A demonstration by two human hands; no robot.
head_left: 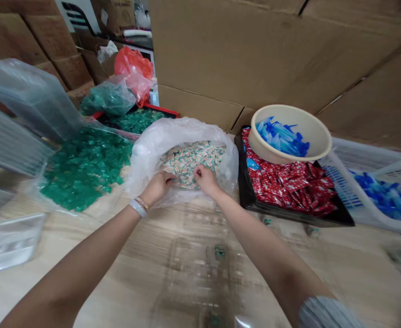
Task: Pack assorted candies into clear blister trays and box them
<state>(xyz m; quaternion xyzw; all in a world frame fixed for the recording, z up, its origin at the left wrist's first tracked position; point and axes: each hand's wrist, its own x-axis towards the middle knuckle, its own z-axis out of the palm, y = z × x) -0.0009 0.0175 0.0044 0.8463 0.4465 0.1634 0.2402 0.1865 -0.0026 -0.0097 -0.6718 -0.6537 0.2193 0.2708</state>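
In the head view, the left hand (157,187) and right hand (206,180) reach into the open bag (149,143) of small packets (190,157) on the bench (132,259), between green pieces (84,166) and a black tray (296,218), fingers curled, though whether either grip is clamped on a packet I cannot tell.

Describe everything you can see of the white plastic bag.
The white plastic bag looks thin, translucent and crumpled. Its wide mouth gapes upward, showing many small pale-and-green packets. It rests on the table, left of the black tray. The left hand and right hand are at its mouth; whether they touch the film is unclear.
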